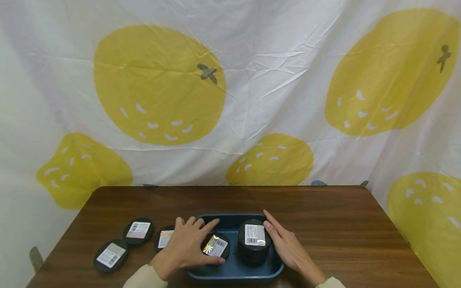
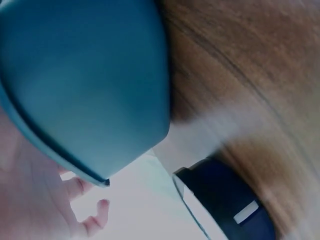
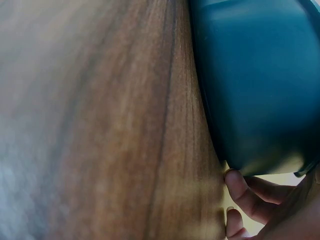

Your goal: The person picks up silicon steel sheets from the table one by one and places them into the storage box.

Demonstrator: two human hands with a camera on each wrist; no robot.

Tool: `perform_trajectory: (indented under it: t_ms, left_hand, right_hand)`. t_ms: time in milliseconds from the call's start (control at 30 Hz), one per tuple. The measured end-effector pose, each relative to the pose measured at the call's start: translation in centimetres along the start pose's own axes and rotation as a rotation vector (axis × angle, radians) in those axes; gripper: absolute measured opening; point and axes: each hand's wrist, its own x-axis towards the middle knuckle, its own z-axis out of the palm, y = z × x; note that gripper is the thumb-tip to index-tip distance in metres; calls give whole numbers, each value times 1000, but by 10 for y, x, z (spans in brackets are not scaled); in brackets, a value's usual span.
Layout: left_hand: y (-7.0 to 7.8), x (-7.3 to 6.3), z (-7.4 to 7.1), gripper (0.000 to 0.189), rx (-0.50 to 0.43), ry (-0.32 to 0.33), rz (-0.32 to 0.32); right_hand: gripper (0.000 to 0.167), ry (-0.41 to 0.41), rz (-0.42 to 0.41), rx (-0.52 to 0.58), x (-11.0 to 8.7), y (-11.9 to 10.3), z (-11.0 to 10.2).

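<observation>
In the head view a blue tray (image 1: 242,274) lies near the table's front. My left hand (image 1: 186,245) reaches over its left end, thumb and index finger around a flat black round container (image 1: 215,246) with a label on top. A stack of similar black containers (image 1: 253,246) stands in the tray's right half. Beside that stack my right hand (image 1: 289,249) rests at the tray's right rim, fingers extended; its thumb is hidden. Both wrist views show the tray's outer wall (image 2: 95,85), with left fingers (image 2: 77,187) and right fingers (image 3: 245,195) beyond it.
Left of the tray, a labelled black container (image 1: 138,231) and another (image 1: 111,255) lie on the brown wooden table (image 1: 329,220). One more container (image 1: 164,238) is partly covered by the left hand. A white curtain with yellow fruit (image 1: 158,86) hangs behind the table.
</observation>
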Motion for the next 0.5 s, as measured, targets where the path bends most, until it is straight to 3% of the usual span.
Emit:
perform_trajectory:
  t_ms: [200,500]
  left_hand:
    - [-2,-4,-8,100,-56,22,-13]
    - [-16,-15,-20,86,-123,113,-78]
  right_hand:
    - [61,0,-3,-6,0,0,0]
    - [60,-1,-2,6,1,1,1]
